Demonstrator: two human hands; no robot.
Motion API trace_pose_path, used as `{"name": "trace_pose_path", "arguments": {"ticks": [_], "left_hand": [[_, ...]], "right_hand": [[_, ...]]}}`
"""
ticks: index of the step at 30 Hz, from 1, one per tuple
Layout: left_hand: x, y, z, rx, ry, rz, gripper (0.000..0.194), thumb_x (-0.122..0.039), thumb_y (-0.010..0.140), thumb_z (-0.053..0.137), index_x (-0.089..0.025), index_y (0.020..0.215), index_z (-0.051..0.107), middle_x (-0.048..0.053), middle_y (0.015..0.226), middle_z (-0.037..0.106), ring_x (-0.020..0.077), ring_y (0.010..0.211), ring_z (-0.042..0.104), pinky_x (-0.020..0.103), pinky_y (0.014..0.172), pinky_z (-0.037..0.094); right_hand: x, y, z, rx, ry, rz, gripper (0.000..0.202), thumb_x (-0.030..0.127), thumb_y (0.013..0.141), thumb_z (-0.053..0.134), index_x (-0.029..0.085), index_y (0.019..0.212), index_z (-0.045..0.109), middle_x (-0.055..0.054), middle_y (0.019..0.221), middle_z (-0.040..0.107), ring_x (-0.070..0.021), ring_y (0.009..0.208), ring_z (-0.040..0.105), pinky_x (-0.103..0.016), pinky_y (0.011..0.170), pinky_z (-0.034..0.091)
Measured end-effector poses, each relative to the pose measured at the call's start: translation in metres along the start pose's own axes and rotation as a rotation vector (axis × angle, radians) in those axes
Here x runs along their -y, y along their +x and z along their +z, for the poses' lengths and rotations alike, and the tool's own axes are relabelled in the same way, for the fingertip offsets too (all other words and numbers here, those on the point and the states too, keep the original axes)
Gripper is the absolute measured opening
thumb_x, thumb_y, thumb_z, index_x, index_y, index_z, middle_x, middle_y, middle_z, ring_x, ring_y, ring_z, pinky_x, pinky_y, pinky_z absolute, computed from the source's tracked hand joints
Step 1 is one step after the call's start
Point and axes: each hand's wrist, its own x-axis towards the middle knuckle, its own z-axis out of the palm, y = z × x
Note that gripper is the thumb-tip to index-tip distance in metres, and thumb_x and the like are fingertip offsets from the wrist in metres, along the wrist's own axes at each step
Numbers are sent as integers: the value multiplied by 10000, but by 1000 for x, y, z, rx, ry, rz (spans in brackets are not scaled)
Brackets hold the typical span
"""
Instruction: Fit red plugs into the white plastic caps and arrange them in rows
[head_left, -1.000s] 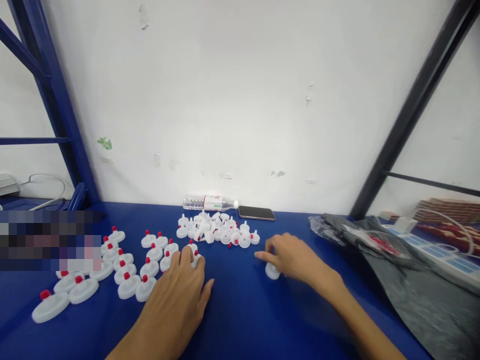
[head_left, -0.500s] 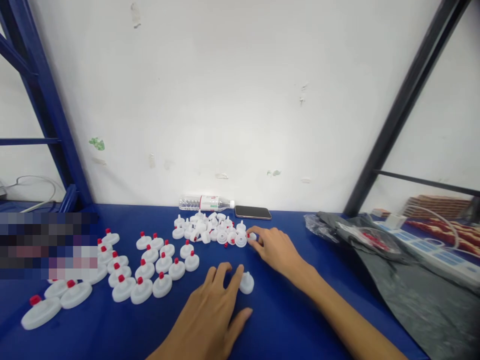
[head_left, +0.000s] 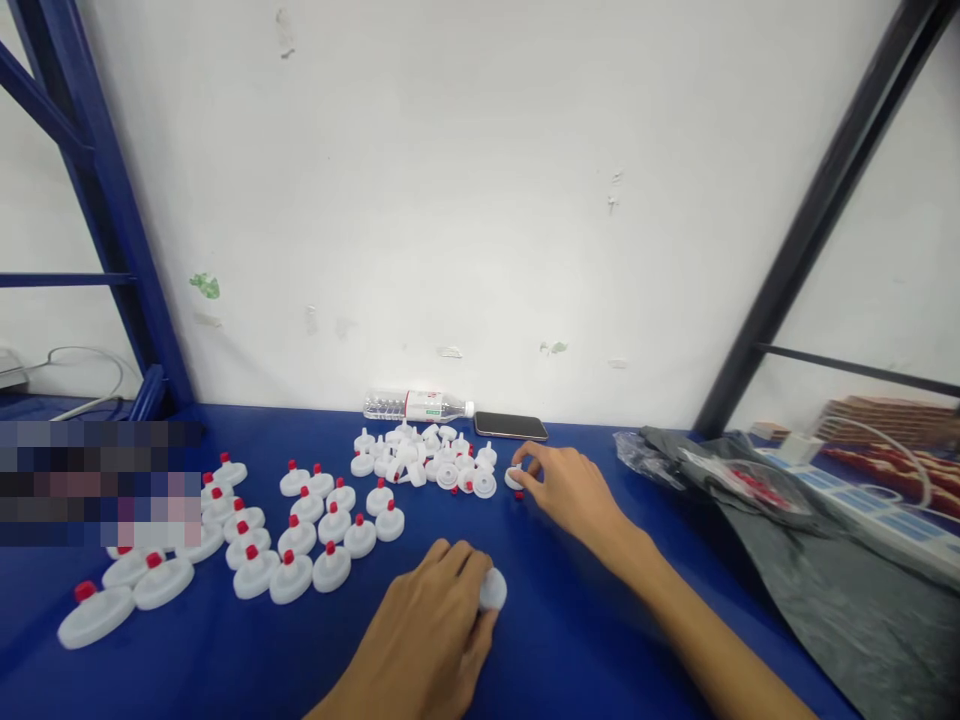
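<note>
White round plastic lid (head_left: 493,590) pinched low over the blue tabletop (head_left: 585,630), the left hand (head_left: 431,620) arches palm-down; the right hand (head_left: 568,485), outstretched, half-curls at a second lid (head_left: 512,480), grip unclear. A clear plastic bag (head_left: 789,497) shows red pieces (head_left: 756,490) inside.

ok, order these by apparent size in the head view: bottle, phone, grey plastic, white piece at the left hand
1. Grey plastic
2. Bottle
3. Phone
4. White piece, visible part only; the left hand covers some

Grey plastic is partly nearer the camera, which enlarges it.

free: tabletop (head_left: 442,518) before pile (head_left: 411,455) | blocked: red-capped rows (head_left: 298,538), grey sheet (head_left: 847,590)
</note>
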Motion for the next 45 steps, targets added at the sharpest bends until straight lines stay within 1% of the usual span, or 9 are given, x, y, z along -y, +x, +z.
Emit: {"name": "trace_pose_path", "arguments": {"ticks": [5, 10, 13, 17, 23, 28, 31, 35, 45], "left_hand": [[15, -4, -12, -122, 21, -83, 411, -235, 983, 401, -202, 1365, 551, 129, 1264, 613, 294, 1086, 650, 450, 868, 560], [28, -7, -34, -160, 19, -151, 330, -276, 978, 373, -215, 1182, 625, 95, 1105, 656, 273, 923, 688, 441, 810, 541], [30, -8, -39, -138, 20, -176, 308, -264, 960, 383, -225, 1160, 613, 71, 1001, 694, 282, 895, 693, 450, 799, 525], [28, -7, -37, -81, 39, -188, 298, -292, 969, 366, -233, 1098, 629, 77, 1024, 707, 291, 897, 691, 451, 796, 518], [27, -4, -33, -63, 55, -176, 309, -280, 967, 363, -224, 1087, 643, 94, 1077, 694, 287, 913, 684, 447, 818, 516], [27, -2, -36, -42, 81, -216, 351, -240, 944, 396, -226, 1206, 630, 84, 1060, 674, 284, 887, 685, 457, 819, 512], [28, -1, -34, -41, 85, -201, 354, -242, 952, 415, -223, 1234, 627, 84, 1057, 666, 282, 900, 680, 448, 820, 512], [31, 0, -30, -54, 64, -184, 324, -246, 951, 453, -230, 1215, 639, 72, 1037, 666, 272, 894, 676, 427, 802, 511], [25, -1, -36, -7, 54, -168, 243, -251, 956, 502, -222, 1128, 671, 78, 1040, 691, 277, 942, 679, 407, 815, 502]], "right_hand": [[-1, -4, -7, 83, 41, 17, 70, 319, 878, 708, 261, 918, 710, 23, 822, 777, -191, 771, 699, -264, 612, 335], [-8, -10, -14, 210, 118, 10, 161, 388, 810, 764, 247, 881, 737, 4, 782, 763, -186, 705, 684, -259, 597, 376], [-22, -11, -21, 322, 186, -3, 180, 267, 704, 825, 227, 865, 757, 1, 807, 764, -170, 688, 685, -231, 574, 418], [-31, -10, -23, 403, 268, -39, 152, 66, 707, 689, 189, 770, 752, -1, 710, 743, -154, 653, 683, -203, 559, 449], [-15, -10, -14, 344, 338, -130, 118, 116, 797, 659, 173, 707, 709, -14, 655, 713, -149, 609, 652, -228, 566, 432], [9, -16, -20, 283, 550, -252, 117, 241, 932, 621, 193, 860, 700, -9, 791, 743, -150, 754, 704, -227, 687, 497], [25, -20, -20, 229, 758, -337, 157, 344, 919, 686, 199, 896, 739, -12, 831, 757, -160, 786, 707, -241, 734, 519], [39, -25, -14, 186, 801, -396, 221, 410, 918, 693, 213, 886, 789, -8, 824, 760, -155, 765, 683, -242, 716, 506], [46, -29, -7, 257, 903, -336, 241, 442, 884, 713, 218, 866, 800, -17, 791, 752, -164, 725, 668, -263, 696, 507]]}}
